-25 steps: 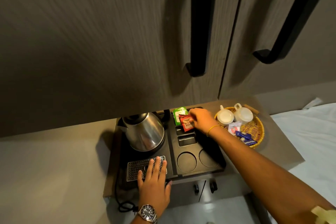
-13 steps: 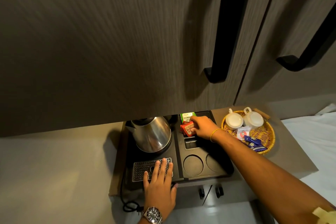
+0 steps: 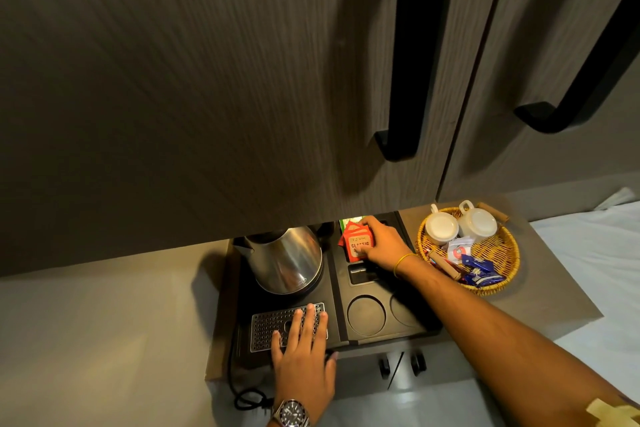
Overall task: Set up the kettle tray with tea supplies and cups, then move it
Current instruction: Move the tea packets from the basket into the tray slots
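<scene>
One steel kettle (image 3: pixel 287 262) sat on one black tray (image 3: pixel 334 291), which showed two round cup wells (image 3: pixel 366 315). Two white cups (image 3: pixel 441 228) stood upturned in one wicker basket (image 3: pixel 502 255). Two hands were in view; two black cabinet handles (image 3: pixel 412 55) hung above.

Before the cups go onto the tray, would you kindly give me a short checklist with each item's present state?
1. Left hand steadies the kettle tray: ok.
2. Red tea packets released by the right hand: not ok, fingers on them.
3. Round cup recess free: ok.
4. Second recess free: cannot tell, forearm covers it.
5. Two white cups waiting upside down in the wicker basket: ok.
</scene>
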{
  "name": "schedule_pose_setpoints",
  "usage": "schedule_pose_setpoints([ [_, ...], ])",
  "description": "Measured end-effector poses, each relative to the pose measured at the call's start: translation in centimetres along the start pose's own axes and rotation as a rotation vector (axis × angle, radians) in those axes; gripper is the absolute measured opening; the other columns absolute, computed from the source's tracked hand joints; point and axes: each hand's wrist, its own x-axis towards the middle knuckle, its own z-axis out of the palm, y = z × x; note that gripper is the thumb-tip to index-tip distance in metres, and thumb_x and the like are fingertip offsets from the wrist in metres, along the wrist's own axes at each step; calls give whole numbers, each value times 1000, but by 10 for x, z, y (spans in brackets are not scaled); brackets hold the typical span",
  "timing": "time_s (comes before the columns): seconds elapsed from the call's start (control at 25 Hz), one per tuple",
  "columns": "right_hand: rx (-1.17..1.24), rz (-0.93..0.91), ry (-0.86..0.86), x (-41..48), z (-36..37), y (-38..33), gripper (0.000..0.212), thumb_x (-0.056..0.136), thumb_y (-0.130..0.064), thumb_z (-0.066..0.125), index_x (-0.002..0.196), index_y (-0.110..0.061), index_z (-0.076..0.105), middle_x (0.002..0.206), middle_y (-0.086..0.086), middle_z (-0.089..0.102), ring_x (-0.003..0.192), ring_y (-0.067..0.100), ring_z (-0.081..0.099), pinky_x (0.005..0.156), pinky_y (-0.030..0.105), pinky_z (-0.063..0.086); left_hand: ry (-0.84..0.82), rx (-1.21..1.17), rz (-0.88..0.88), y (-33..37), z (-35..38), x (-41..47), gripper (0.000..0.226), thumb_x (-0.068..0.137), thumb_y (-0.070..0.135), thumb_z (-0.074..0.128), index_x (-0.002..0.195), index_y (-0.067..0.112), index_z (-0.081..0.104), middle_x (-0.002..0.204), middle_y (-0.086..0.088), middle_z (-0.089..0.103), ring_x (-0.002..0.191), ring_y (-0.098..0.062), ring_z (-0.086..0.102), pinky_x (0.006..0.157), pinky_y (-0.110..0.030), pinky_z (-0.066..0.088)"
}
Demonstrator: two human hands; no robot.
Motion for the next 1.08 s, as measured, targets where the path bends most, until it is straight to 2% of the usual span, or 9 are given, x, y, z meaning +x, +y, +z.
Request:
schedule_pose_setpoints([
  [0.16, -113, -104, 17, 1, 7, -7, 73, 86, -14, 79, 149, -27, 45, 148, 12, 46, 138, 34, 47, 115, 47, 47, 5, 10, 3, 0, 2, 0, 87, 71, 58, 70, 149, 28, 43, 157, 1, 42, 141, -23, 43, 103, -61, 42],
  [0.28, -232, -155, -2, 5, 5, -13, 72, 88, -17, 76, 151, -32, 43, 145, 14, 45, 138, 36, 42, 112, 46, 45, -3, 6, 3, -1, 2, 0, 88, 71, 58, 70, 149, 28, 43, 157, 0, 42, 141, -23, 43, 103, -60, 42],
  [0.48, -373, -179, -78, 11, -5, -20, 52, 92, -26, 69, 142, -25, 57, 136, 15, 54, 123, 36, 57, 100, 47, 55, -6, 2, 4, -1, 2, 0, 89, 71, 58, 70, 149, 29, 41, 157, 1, 41, 142, -23, 42, 104, -60, 42],
  [0.6, -488, -196, -151, 13, -15, -27, 39, 90, -33, 69, 126, -20, 66, 123, 12, 64, 110, 35, 65, 89, 43, 56, -11, -4, 1, 0, 0, 0, 88, 70, 59, 70, 149, 28, 43, 157, 0, 42, 141, -23, 43, 103, -60, 43],
  [0.72, -556, -205, -204, 15, -21, -31, 33, 88, -34, 67, 119, -21, 68, 115, 10, 72, 102, 33, 70, 85, 42, 59, -2, -5, 7, 0, 0, 0, 89, 70, 59, 71, 148, 28, 43, 156, 0, 43, 140, -24, 45, 102, -61, 45],
  [0.88, -618, -234, -259, 16, -20, -30, 39, 87, -27, 67, 125, -25, 63, 121, 10, 72, 108, 34, 69, 86, 43, 58, -15, -11, 1, 0, 0, 0, 90, 70, 58, 71, 149, 28, 42, 156, 0, 43, 141, -23, 44, 102, -61, 45],
  [1.08, -508, -225, -243, 16, -9, -23, 44, 88, -27, 76, 129, -24, 64, 123, 9, 71, 112, 30, 68, 96, 46, 59, -23, -12, 0, 0, -1, 0, 90, 70, 59, 70, 150, 29, 40, 158, 1, 41, 142, -23, 42, 103, -61, 44],
])
